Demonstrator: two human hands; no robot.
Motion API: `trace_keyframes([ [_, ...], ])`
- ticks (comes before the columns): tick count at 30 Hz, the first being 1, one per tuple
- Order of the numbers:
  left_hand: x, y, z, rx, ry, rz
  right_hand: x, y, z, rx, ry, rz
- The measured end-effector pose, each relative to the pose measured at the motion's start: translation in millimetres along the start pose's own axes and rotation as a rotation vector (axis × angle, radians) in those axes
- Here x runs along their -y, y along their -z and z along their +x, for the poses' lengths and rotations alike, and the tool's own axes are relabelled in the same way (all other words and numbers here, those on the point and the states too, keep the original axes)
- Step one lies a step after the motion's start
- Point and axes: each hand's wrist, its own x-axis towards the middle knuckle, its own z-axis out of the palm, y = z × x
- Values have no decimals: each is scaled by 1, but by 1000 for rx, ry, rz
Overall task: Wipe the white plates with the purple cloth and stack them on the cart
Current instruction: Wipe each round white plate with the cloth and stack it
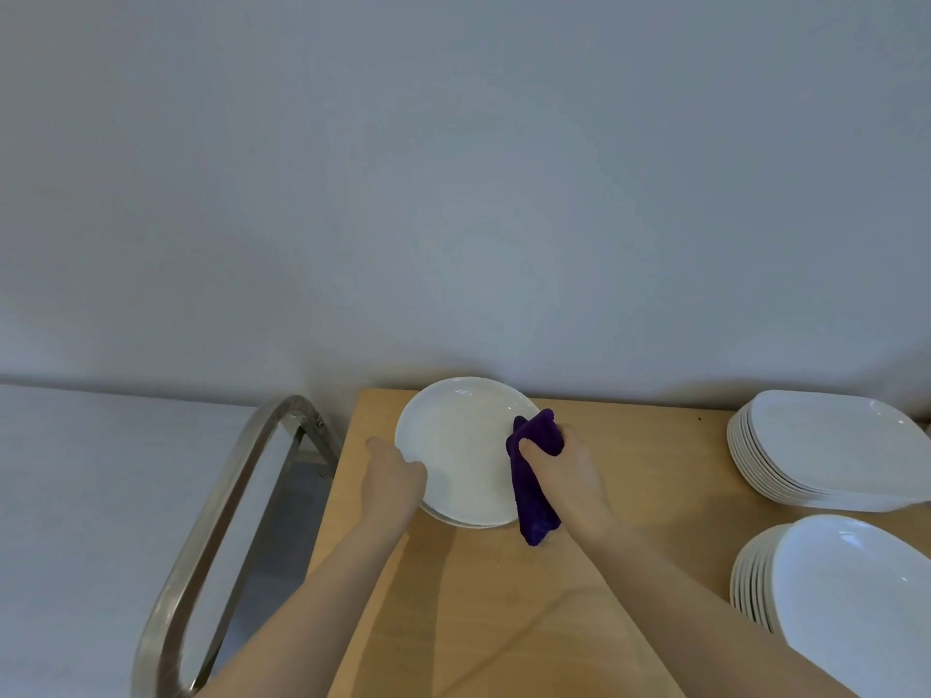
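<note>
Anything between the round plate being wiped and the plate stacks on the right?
Head view: only the right hand gripping the purple cloth beside the round plate; past it, bare wooden table up to the stacks.

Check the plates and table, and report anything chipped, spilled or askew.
Nothing stands out. The round plate under the purple cloth looks whole, both plate stacks at the right sit evenly, and the wooden table shows no spill.
</note>
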Motion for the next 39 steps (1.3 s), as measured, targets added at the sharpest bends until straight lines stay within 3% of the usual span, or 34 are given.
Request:
trace_keyframes([
  [13,19,32,-11,181,44,-368,1,2,-7,76,19,-94],
  [20,18,43,-17,152,80,-389,-4,5,-8,101,19,-38],
  [33,-15,66,-33,176,73,-465,32,13,-24,81,55,318],
  [39,-23,68,-41,161,22,-465,28,-4,-12,125,108,164],
])
